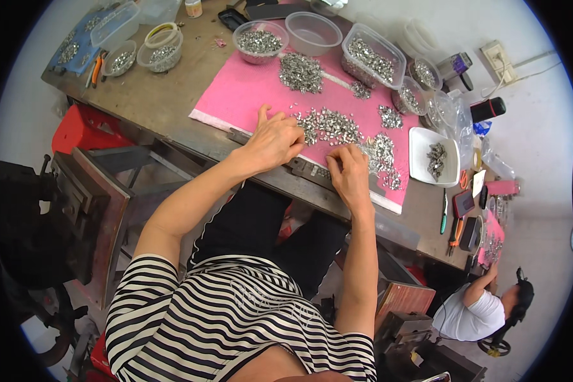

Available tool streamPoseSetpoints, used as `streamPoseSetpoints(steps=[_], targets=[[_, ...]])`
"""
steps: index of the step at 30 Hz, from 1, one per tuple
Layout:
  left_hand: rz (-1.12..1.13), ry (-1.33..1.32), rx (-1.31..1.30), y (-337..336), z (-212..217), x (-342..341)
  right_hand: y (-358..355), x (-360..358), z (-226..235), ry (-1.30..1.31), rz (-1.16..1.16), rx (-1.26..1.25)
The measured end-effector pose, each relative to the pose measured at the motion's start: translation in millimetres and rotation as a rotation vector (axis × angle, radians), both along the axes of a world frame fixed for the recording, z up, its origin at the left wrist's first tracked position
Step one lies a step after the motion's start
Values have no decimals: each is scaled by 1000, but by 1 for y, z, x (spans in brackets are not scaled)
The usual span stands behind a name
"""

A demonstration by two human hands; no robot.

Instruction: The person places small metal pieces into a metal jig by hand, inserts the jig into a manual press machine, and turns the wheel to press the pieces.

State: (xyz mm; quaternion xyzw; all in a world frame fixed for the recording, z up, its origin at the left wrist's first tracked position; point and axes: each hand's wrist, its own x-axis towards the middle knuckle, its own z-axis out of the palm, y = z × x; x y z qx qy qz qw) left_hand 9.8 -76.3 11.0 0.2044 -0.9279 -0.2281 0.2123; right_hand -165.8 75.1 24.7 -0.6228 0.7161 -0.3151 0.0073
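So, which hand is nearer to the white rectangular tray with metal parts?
The right hand. It rests on the pink mat not far left of the white tray; the left hand lies farther left, beyond the right one.

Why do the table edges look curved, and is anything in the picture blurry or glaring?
In the head view the fisheye lens bends the table edge and leaves black corners; light is even and soft, with weak shadows under the left hand and right hand; the small metal parts glint on the pink mat; the middle is sharp, and detail softens toward the rim.
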Motion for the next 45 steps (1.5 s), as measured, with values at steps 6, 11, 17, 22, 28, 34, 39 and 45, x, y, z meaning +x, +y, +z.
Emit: streamPoseSetpoints(steps=[6, 11, 17, 22, 28, 34, 39, 45], targets=[[-20, -25, 0, -2, 1, 0, -4, -12, -1, -149, 38, 59], [-46, 28, -40, -1, -6, -2, -3, -14, 1, -85, 98, 90], [-155, 254, -65, 28, -8, -8, 1, -15, 2, 98, 123, 54], [-245, 323, -86, 51, -15, -20, 2, -15, 0, 116, 107, 16], [-212, 284, -179, 57, -12, -20, 5, -14, -1, 114, 78, 47], [-139, 349, -144, 48, -12, -10, 10, -17, -2, 101, 60, 34], [36, 110, -269, 12, -14, 17, 25, -6, 3, -92, 41, 21], [62, 185, -146, 5, -13, 25, 37, 13, -2, 28, 48, -97]])
